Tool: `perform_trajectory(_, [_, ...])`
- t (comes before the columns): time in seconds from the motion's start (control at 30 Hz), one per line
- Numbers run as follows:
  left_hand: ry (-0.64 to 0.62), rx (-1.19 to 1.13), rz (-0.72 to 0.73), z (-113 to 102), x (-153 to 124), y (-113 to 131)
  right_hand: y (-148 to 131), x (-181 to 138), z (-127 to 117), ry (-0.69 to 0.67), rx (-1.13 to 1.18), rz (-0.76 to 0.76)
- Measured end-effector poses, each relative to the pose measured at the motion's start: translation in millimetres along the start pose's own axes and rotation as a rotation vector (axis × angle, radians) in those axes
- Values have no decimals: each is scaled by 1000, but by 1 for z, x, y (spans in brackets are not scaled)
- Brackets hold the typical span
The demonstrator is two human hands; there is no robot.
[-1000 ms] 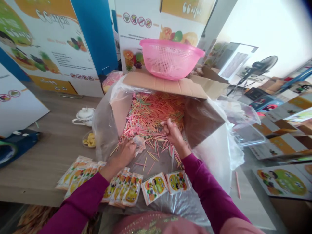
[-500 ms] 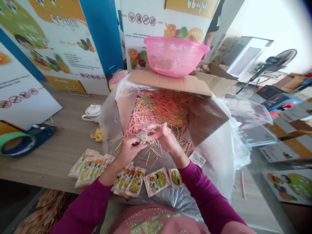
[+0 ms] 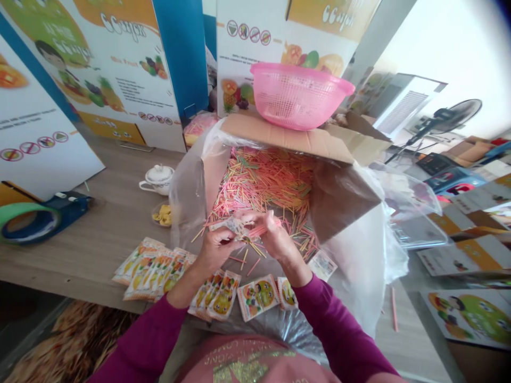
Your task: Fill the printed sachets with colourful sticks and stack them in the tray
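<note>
My left hand (image 3: 217,246) pinches a small clear printed packet (image 3: 236,227), its mouth turned toward the right. In my right hand (image 3: 277,236) is a bunch of pink candy sticks (image 3: 258,230), with the ends at the packet's opening; how far they reach inside I cannot tell. Both hands are over the front of a plastic-lined cardboard box (image 3: 343,197) lying on its side. A heap of pink, yellow and green sticks (image 3: 267,178) spills from it. Filled packets (image 3: 258,298) lie in a row below my hands, and more packets (image 3: 154,270) overlap at the left.
A pink basket (image 3: 301,98) rests on top of the box. To the left stand a white lidded pot (image 3: 158,178), a small dish of yellow pieces (image 3: 163,215) and a tape dispenser (image 3: 67,205). Large printed cartons (image 3: 123,74) rise behind. A fan (image 3: 451,117) stands at the right.
The view has shifted slightly. My right hand has brought the pink sticks closer to my left hand, and they now meet the packet's mouth more closely.
</note>
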State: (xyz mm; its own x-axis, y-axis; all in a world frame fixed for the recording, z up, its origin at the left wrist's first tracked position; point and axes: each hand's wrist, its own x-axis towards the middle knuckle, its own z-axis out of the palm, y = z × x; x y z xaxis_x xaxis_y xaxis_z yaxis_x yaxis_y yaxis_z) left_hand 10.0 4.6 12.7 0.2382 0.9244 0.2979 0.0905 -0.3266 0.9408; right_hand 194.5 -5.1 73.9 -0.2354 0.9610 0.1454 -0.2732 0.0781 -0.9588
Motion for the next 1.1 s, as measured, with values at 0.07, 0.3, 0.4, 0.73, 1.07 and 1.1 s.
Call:
perform_trajectory(0.07, [-18, -2, 31, -1, -1, -1, 8, 1, -2, -24, 26, 44])
perform_trajectory(0.3, [-2, -3, 13, -4, -8, -10, 18, 3, -8, -8, 215, 120])
perform_trajectory(0.4, [-4, -17, -35, -4, -9, -10, 14, 0, -6, -5, 162, 113])
perform_trajectory(0.73, [-5, -48, -73, 0, -11, -10, 12, -13, 4, -71, -535, -169])
perform_trajectory(1.07, [-24, -354, -350, 16, -10, -1, 21, -4, 5, -51, -122, -74])
perform_trajectory(1.1, [-21, -398, -363, 17, -9, 2, 20, -5, 4, -32, -128, -87])
